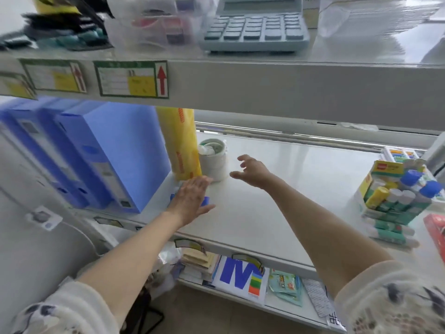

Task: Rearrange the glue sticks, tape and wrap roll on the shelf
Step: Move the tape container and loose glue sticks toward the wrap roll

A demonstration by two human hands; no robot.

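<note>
The left hand (192,198) lies flat, palm down and fingers stretched out together, on the white middle shelf (289,189). It covers a small blue object (206,201) of which only the edges show; whether the hand grips it cannot be told. The right hand (250,171) hovers above the shelf with fingers spread and curled loosely, holding nothing.

The tall yellow wrap roll (184,145) stands upright on the shelf, its top hidden behind the front edge of the shelf above. The left hand's fingertips reach just in front of the foot of this roll. Touching the roll on its right side stands a stack of white tape rolls (214,162), with something pale tucked in the hollow at its top. The right hand is just right of that stack, apart from it. On the roll's left, close against it, stand blue plastic file boxes (108,160).

Far to the right of the roll, near the shelf's right end, an open yellow-and-green cardboard box (382,189) holds glue sticks (395,196) with white, yellow and blue caps, standing tilted. More green-and-white glue sticks (390,233) lie on their sides just in front of that box.

On the shelf above the roll rests a pale blue desk calculator (255,25).
</note>
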